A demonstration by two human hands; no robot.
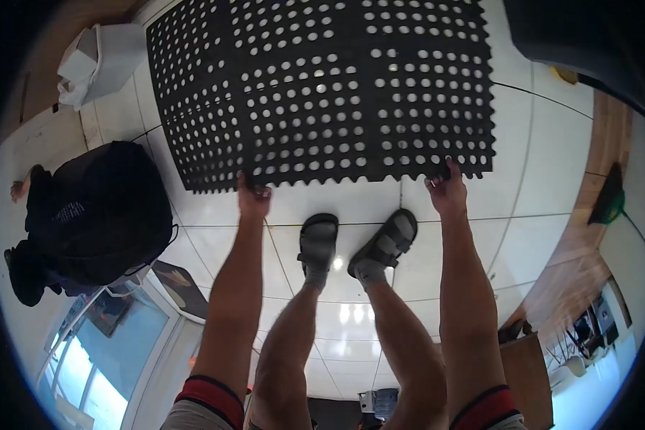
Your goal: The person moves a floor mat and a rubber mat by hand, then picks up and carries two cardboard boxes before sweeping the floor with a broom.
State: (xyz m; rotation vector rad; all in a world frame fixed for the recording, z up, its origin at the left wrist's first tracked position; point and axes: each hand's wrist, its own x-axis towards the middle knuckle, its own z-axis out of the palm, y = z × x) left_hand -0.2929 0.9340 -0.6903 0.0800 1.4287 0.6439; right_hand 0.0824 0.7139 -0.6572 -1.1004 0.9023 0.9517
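A black rubber floor mat [369,93] full of round holes spreads across the upper middle of the head view, white tiles showing through it. Its near edge is scalloped. My left hand [254,198] is closed on that edge left of centre, the fingers curled beneath and the thumb on top. Near the mat's right corner, my right hand [447,189] pinches the same edge in a like way. Both arms reach straight forward. My feet, in dark sandals [318,244] and grey socks, stand on the tiles just short of the mat.
White floor tiles [530,158] surround the mat. On the left sits a dark bag-like bundle [97,211], with a white box or bag [104,64] beyond it. A green-and-black broom head [609,201] leans at the right. A dark piece of furniture [580,36] juts in at upper right.
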